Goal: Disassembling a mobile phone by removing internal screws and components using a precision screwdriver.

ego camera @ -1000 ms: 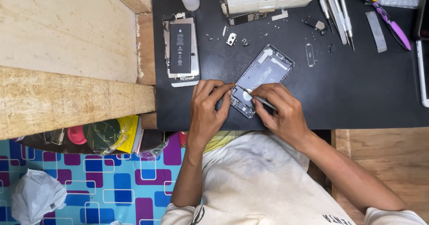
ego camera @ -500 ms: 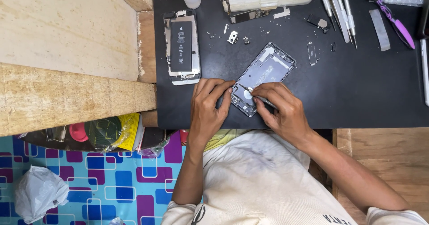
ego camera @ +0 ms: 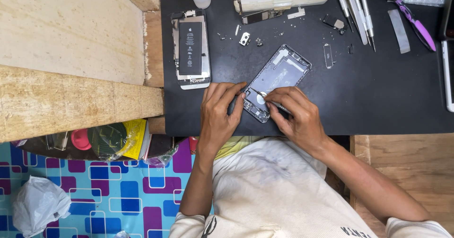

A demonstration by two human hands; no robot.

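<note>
While the left hand [ego camera: 218,109] pins the light, rigid phone shell [ego camera: 276,82] by its rim near the mat's [ego camera: 378,91] front edge, the right hand [ego camera: 295,117] pinches tweezers [ego camera: 270,101] over fragile innards

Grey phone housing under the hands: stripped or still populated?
Mostly stripped: the grey phone housing lies open face-up, bare inner shell showing, small parts remaining at its near end.

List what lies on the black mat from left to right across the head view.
Opened phone with battery → left hand → empty phone housing → right hand → small metal strip → screwdrivers → purple pry tool
</note>
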